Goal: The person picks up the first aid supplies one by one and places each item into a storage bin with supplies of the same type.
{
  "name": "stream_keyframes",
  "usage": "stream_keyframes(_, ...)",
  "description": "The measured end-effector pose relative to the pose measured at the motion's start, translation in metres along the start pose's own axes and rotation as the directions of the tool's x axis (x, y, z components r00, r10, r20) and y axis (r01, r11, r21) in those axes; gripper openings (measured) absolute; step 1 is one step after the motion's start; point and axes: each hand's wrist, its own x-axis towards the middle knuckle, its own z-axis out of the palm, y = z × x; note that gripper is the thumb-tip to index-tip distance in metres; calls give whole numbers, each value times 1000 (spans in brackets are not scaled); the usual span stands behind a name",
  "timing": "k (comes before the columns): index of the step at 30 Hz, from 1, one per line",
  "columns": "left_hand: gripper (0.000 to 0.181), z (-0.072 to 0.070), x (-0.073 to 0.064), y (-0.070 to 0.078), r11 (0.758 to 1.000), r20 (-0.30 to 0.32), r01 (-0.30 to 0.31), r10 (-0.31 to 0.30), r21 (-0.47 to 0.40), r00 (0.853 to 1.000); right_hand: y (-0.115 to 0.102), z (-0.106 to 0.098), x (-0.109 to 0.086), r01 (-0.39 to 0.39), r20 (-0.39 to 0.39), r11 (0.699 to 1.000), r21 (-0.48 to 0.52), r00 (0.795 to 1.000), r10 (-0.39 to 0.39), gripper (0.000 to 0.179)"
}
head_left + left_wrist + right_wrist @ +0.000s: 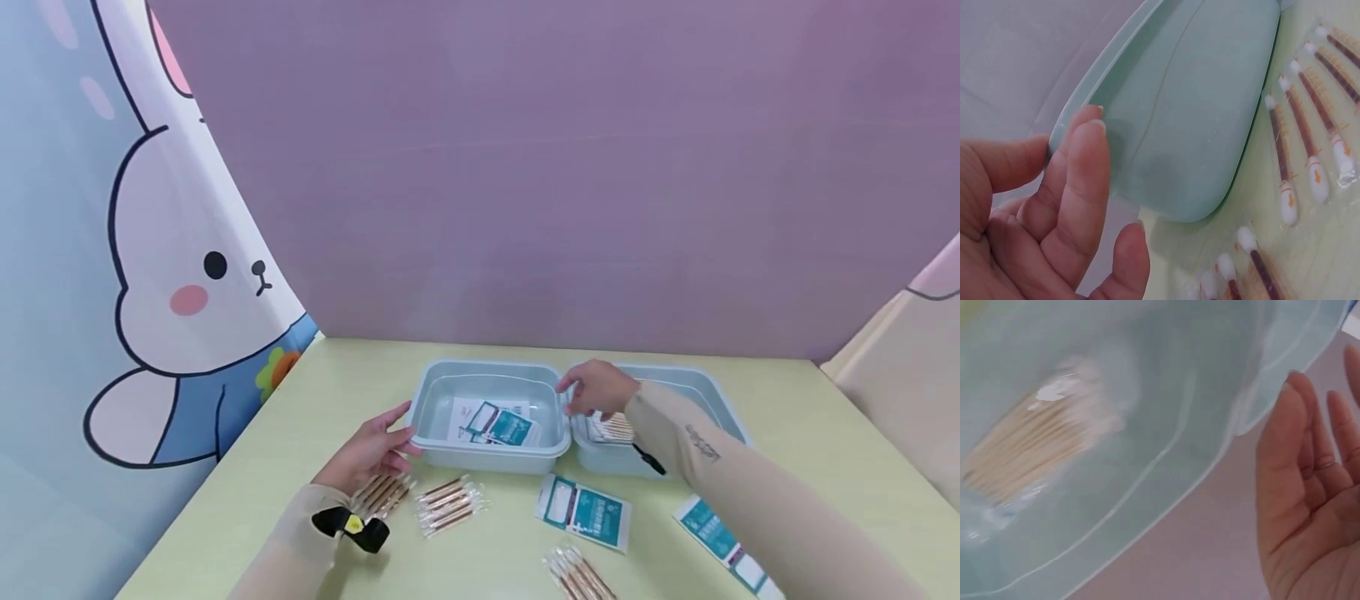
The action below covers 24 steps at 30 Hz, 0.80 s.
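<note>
At the left end of the left light-blue basin [487, 461], pinches the rim lightly with the left hand [367, 450], with thumb against the edge and fingers bent beside it. Over the adjoining ends of both basins, extends the right hand [602, 388] with fingers loosely bent and parted; cannot tell about contact with the left basin's rim. Inside the left basin, holds a white packet [461, 412] and, partly over it, teal-and-white packets [510, 427], all lying flat on the floor of the basin. Inside the right light-blue basin [611, 460], holds wooden-stick cotton swabs [1029, 444] in a clear bag, under the right hand in the head view. On the pale-yellow bench [360, 358], carries a left strip of brown-filled swabs [384, 497] just below the left hand, a second strip [450, 504] just beside it and a third strip [577, 573] nearer the front. Also carries a teal packet [585, 512] in front of the basins and another packet [723, 542] beside the right sleeve [750, 475].
</note>
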Motion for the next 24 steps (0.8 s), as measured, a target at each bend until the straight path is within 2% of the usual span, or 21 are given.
stream_keyframes(6,57,-1,-1,-1,1000,7,4,-4,1,1000,33,-10,-41,19,26,1000,7,999,-20,35)
stream_keyframes(15,59,-7,0,-5,997,85,-10,16,-74,996,94,-27,-100,36,16,992,124,999,-38,38)
stream_keyframes(19,59,-8,0,-6,995,114,-21,31,-93,993,122,-38,-124,6,6,994,112,1000,-7,40)
stream_keyframes(24,59,-6,0,-6,995,103,-24,35,-97,994,150,-47,-143,-66,-25,995,77,997,68,42)
